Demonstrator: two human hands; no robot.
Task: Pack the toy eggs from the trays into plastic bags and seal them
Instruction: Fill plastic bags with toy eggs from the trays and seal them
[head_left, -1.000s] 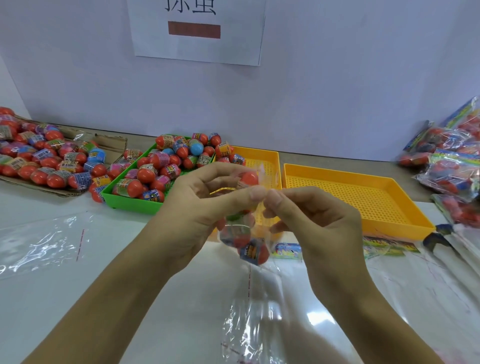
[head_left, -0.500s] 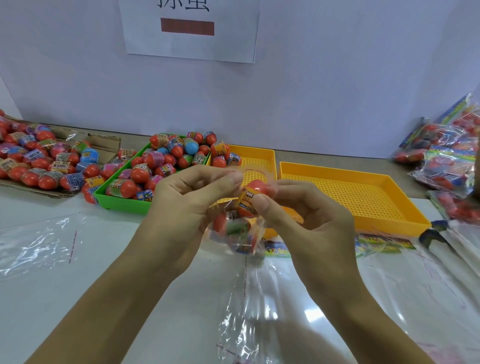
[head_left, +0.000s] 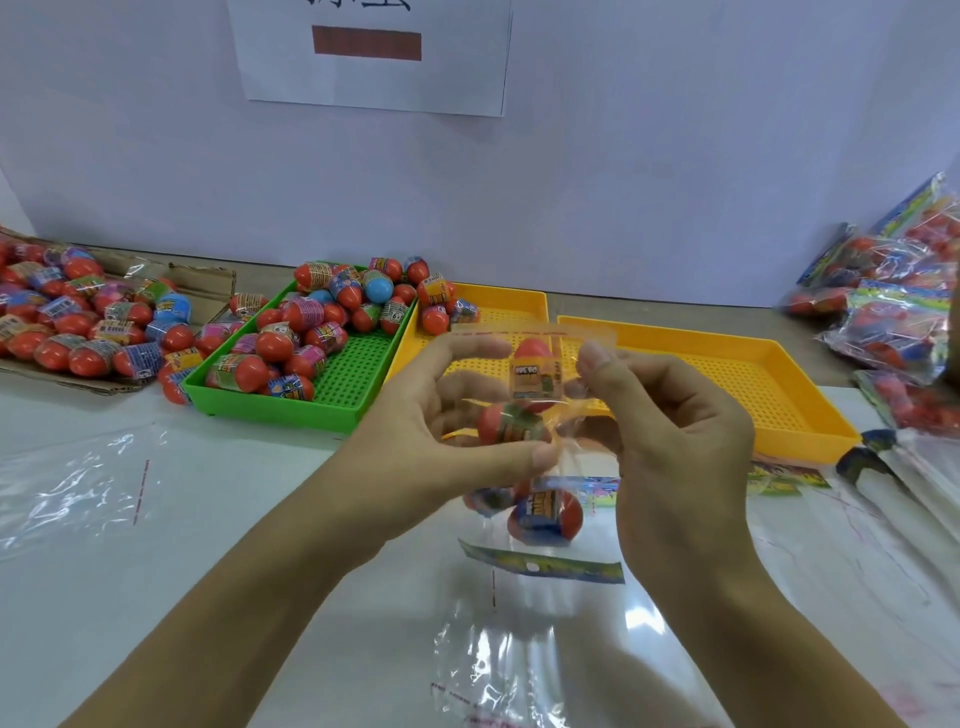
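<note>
Raised since, bag (head_left: 535, 364) of eggs (top edge) pinched between both hands' fingers (head_left: 483, 347).

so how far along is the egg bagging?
Done: sealed bags are piled at far right. In hand: left hand and right hand hold a clear bag with eggs inside, top not visibly sealed. Left: many eggs in the green tray and on the cardboard.
</note>
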